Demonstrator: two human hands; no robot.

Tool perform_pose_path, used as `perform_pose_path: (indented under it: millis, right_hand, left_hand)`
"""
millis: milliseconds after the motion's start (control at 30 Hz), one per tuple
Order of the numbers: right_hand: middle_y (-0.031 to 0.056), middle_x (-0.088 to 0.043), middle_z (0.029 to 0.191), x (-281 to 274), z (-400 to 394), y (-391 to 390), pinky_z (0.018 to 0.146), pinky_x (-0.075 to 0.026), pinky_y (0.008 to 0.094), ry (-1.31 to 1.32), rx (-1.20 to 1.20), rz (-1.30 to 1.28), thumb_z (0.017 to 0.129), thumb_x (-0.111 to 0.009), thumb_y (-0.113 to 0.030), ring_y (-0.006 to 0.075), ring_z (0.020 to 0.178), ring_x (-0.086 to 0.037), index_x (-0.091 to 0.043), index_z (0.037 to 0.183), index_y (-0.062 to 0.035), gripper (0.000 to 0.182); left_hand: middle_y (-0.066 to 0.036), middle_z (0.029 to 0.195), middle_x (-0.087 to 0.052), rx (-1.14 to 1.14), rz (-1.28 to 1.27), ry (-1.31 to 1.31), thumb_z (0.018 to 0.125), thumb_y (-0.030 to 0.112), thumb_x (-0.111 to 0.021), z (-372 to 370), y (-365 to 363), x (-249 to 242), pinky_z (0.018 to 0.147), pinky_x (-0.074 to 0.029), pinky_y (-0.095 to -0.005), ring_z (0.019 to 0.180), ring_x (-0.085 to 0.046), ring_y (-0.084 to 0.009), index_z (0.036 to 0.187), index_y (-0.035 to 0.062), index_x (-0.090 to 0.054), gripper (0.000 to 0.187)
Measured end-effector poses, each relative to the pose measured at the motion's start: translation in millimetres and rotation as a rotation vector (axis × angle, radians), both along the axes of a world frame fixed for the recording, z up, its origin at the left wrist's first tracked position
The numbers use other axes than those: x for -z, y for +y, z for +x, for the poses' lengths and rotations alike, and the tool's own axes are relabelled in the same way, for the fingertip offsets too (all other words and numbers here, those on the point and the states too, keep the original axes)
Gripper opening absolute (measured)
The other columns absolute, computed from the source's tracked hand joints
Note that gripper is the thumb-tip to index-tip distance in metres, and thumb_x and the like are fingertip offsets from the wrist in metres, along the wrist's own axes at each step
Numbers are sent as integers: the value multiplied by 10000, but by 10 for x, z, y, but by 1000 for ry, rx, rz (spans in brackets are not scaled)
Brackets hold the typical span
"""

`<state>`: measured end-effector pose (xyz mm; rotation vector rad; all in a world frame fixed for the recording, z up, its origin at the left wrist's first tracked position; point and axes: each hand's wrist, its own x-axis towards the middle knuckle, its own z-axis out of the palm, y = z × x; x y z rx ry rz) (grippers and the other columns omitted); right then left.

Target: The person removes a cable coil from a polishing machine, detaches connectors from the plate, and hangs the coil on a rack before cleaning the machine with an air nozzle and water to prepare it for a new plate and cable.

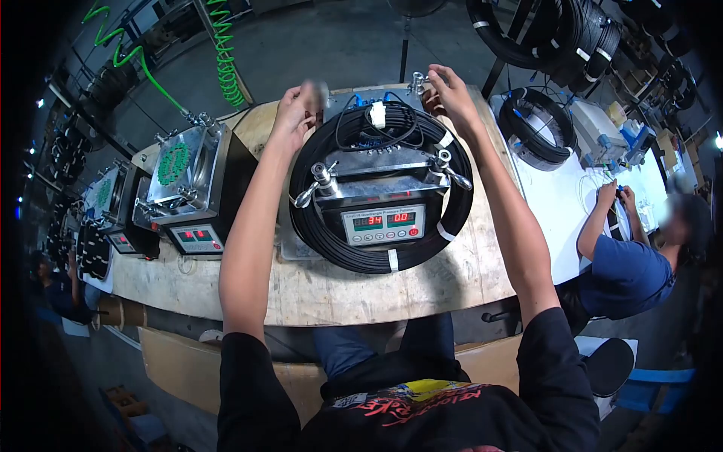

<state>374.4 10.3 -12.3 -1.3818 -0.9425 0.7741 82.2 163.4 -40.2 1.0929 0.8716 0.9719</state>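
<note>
In front of me stands a polishing machine [384,220] with red digits on its panel. A large coil of black cable [392,260] surrounds its upper part. A white-tagged cable end [378,114] lies on top, and blue connectors [358,100] sit at the back plate. My left hand [292,117] is closed at the rear left corner, its fingertips at a blurred clamp handle [318,96]. At the rear right corner my right hand [453,98] has its fingers bent around the end of a metal clamp handle [419,82]. Two front clamps [322,175] hold the metal plate.
Two similar machines [197,181] with green-dotted plates stand to the left on the wooden bench [482,264]. Green coiled air hoses [226,64] hang behind them. On the right, a co-worker [629,271] works at a white table [546,226] holding another black cable coil [538,124].
</note>
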Motion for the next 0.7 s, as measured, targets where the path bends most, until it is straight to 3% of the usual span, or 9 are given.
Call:
perform_pose_path:
  millis: [67, 167, 200, 333, 467, 533, 633, 700]
  right_hand:
    - [26, -617, 807, -141, -75, -189, 583, -460, 264, -83, -101, -38, 1079, -538, -443, 105, 676, -584, -539, 1436, -84, 506]
    - [49, -639, 892, -237, -230, -427, 661, -469, 248, -217, -170, -54, 1087, -461, -542, 103, 781, -594, -517, 1498, -89, 614]
    - [57, -647, 910, -224, -285, -471, 687, -476, 250, -258, -149, -20, 1088, -451, -550, 110, 798, -597, -517, 1504, -91, 623]
    - [137, -685, 1023, -195, -375, -555, 859, -471, 279, -332, -135, 99, 1095, -394, -576, 151, 907, -611, -537, 1501, -73, 662]
    - [157, -681, 1017, -49, -317, -492, 864, -466, 294, -267, -85, 124, 1077, -372, -631, 177, 944, -610, -590, 1464, -79, 709]
    - [173, -664, 1009, -91, -358, -519, 885, -464, 313, -264, -76, 101, 1069, -354, -659, 193, 945, -595, -588, 1458, -56, 754]
    - [121, -684, 1208, -155, -413, -582, 928, -485, 336, -259, -63, 119, 1081, -395, -604, 209, 957, -605, -616, 1390, 3, 717]
    - [164, -690, 1240, -74, -367, -520, 1009, -456, 349, -301, -46, 118, 1070, -386, -631, 250, 1111, -620, -621, 1381, 1, 742]
  left_hand:
    - [-13, 879, -562, 52, 47, 127, 1004, 400, -695, -116, -207, -122, 628, -479, -271, 728, -579, -111, 1353, 93, -513, 499]
    - [-57, 970, -575, -24, 111, 211, 1005, 379, -690, -221, -719, -429, 569, -511, -227, 741, -611, -118, 1540, 103, -373, 680]
    - [-77, 1029, -566, -1, 192, 317, 1018, 515, -615, -282, -862, -492, 765, -516, -302, 861, -616, -157, 1537, 81, -397, 711]
    - [-126, 1119, -617, -49, 525, 464, 1054, 563, -506, -296, -1025, -383, 975, -454, -343, 1032, -595, -218, 1499, 59, -456, 674]
    - [-95, 1040, -654, -129, 551, 330, 1072, 455, -528, -194, -993, -176, 941, -470, -320, 990, -613, -192, 1351, 37, -601, 508]
    - [-81, 1039, -651, -140, 577, 294, 1066, 406, -560, -165, -1013, -217, 921, -471, -312, 966, -605, -177, 1368, 26, -592, 486]
    - [-68, 1051, -634, -70, 612, 274, 1066, 342, -580, -221, -979, -181, 920, -458, -297, 973, -581, -156, 1425, 24, -549, 481]
    - [-57, 1066, -623, -12, 614, 206, 1067, 284, -586, -228, -931, -128, 917, -448, -282, 983, -564, -140, 1459, 31, -520, 472]
